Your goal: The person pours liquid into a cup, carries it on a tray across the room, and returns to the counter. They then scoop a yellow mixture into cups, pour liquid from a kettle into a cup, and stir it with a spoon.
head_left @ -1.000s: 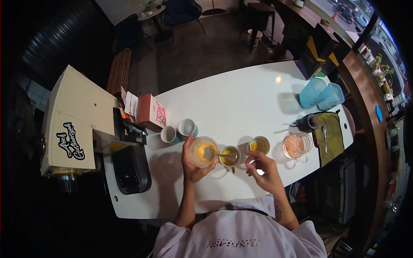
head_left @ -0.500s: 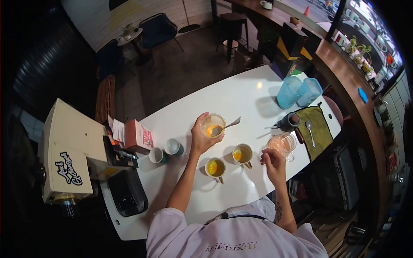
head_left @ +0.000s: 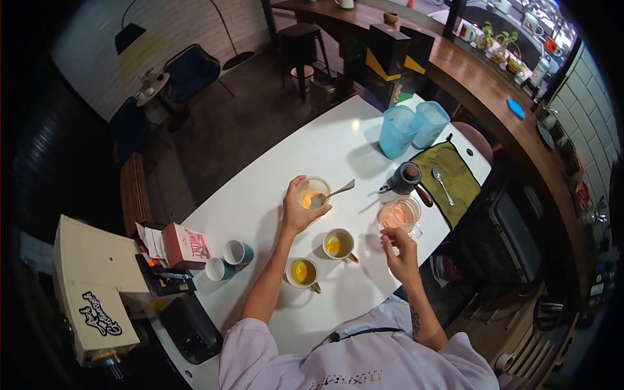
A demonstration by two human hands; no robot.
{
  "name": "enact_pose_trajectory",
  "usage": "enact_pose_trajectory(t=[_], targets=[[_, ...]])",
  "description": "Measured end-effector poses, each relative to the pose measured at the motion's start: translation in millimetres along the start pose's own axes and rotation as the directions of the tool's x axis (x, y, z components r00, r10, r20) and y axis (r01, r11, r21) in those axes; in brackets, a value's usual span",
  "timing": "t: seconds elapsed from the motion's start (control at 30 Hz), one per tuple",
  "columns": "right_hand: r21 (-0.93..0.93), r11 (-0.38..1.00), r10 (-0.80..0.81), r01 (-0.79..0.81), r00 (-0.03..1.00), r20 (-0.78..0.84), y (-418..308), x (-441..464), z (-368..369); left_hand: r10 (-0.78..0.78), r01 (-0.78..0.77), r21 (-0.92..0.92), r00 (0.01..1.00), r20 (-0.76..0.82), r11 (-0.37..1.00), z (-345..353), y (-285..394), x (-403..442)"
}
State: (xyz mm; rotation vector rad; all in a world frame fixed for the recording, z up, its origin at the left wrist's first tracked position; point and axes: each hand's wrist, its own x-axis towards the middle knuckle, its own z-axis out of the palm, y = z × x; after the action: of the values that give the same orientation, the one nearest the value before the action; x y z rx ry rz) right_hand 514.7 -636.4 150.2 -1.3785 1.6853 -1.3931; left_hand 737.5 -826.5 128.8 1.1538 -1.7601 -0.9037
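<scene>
My left hand [head_left: 299, 211] is wrapped round a clear cup [head_left: 313, 184] holding some yellow-orange contents. A metal spoon [head_left: 341, 189] leans in that cup, its handle over the right rim. Below it stand two mugs, one mug [head_left: 338, 244] to the right and another mug [head_left: 302, 273] lower left, each with something yellow inside. My right hand [head_left: 401, 255] hovers by a glass jug [head_left: 402, 213] with a pinkish-orange look. Its fingers are loosely curled, the thumb a little apart, and nothing shows between them.
Two teal cups [head_left: 238, 252] stand left, beside a red-and-white box [head_left: 186, 245] and a cream machine [head_left: 101, 279]. Toward the right are blue pitchers [head_left: 398, 133], a dark pot with a wooden handle [head_left: 404, 179], and a spoon [head_left: 443, 186] on a green cloth [head_left: 455, 172].
The view has turned, so the table appears shifted left and tilted. My left hand still holds the cup. My right hand remains near the glass jug, its fingers slightly looser.
</scene>
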Motion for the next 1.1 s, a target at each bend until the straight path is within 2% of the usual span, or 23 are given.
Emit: enact_pose_trajectory(t=[0.07,0.13,0.2,0.23,0.3,0.33,0.4,0.43,0.47,0.53,0.57,0.6,0.67,0.7,0.73,0.83,0.97,1.07,1.1], targets=[[-0.046,0.998,-0.047,0.043,0.994,-0.098,6,9,-16,0.006,-0.006,-0.021,1.000,0.010,1.000,3,-1,4],[-0.191,0.976,-0.141,0.101,0.968,-0.208,6,26,-38,0.010,-0.010,-0.039,1.000,0.014,0.999,5,-1,6],[-0.321,0.933,-0.248,0.161,0.936,-0.251,7,49,-61,-0.036,0.036,-0.002,0.998,0.058,0.999,3,-1,8],[-0.321,0.933,-0.248,0.162,0.936,-0.250,13,61,-71,-0.037,0.037,-0.002,0.998,0.056,0.999,1,-3,7],[-0.653,0.730,-0.383,0.202,0.912,-0.145,36,83,-86,0.026,-0.032,0.124,0.998,0.053,0.992,-4,-7,2],[-0.653,0.727,-0.388,0.210,0.911,-0.139,48,89,-91,0.025,-0.030,0.122,0.999,0.044,0.992,-12,-3,-2],[-0.579,0.801,-0.182,0.153,0.983,0.008,69,102,-96,-0.102,0.083,0.290,0.993,0.052,0.953,-30,11,-17],[-0.618,0.760,-0.185,0.202,0.978,0.093,72,106,-97,-0.108,0.093,0.289,0.993,0.037,0.953,-38,23,-27],[-0.614,0.759,-0.191,0.217,0.976,0.108,75,110,-99,-0.088,0.062,0.277,0.993,0.081,0.959,-47,36,-37],[-0.549,0.824,-0.043,0.141,0.981,0.187,72,117,-97,-0.079,0.046,0.267,0.991,0.111,0.962,-65,66,-57],[-0.506,0.818,-0.209,0.275,0.961,0.183,76,120,-94,-0.110,0.072,0.191,0.974,0.197,0.979,-70,84,-68],[-0.500,0.818,-0.210,0.283,0.957,0.198,80,123,-93,-0.132,0.103,0.116,0.950,0.282,0.988,-72,97,-77],[-0.542,0.803,-0.171,0.249,0.967,0.190,87,127,-90,-0.129,0.100,0.119,0.955,0.268,0.988,-68,115,-95],[-0.551,0.814,-0.098,0.186,0.978,0.186,88,129,-90,-0.108,0.079,0.119,0.958,0.264,0.990,-64,120,-102],[-0.547,0.813,-0.102,0.197,0.975,0.199,89,129,-89,-0.115,0.087,0.120,0.961,0.252,0.989,-58,119,-108],[-0.515,0.832,-0.136,0.206,0.976,0.170,87,130,-90,-0.175,0.099,0.283,0.950,0.259,0.954,-40,120,-119],[-0.469,0.858,-0.149,0.208,0.976,0.160,77,128,-93,-0.179,0.084,0.332,0.946,0.269,0.940,-17,111,-125],[-0.323,0.924,-0.191,0.206,0.978,0.080,59,122,-102,-0.173,0.071,0.383,0.955,0.240,0.921,-8,106,-124],[-0.309,0.918,-0.246,0.250,0.968,0.052,44,119,-101,-0.194,0.087,0.407,0.954,0.229,0.909,-6,103,-121]])
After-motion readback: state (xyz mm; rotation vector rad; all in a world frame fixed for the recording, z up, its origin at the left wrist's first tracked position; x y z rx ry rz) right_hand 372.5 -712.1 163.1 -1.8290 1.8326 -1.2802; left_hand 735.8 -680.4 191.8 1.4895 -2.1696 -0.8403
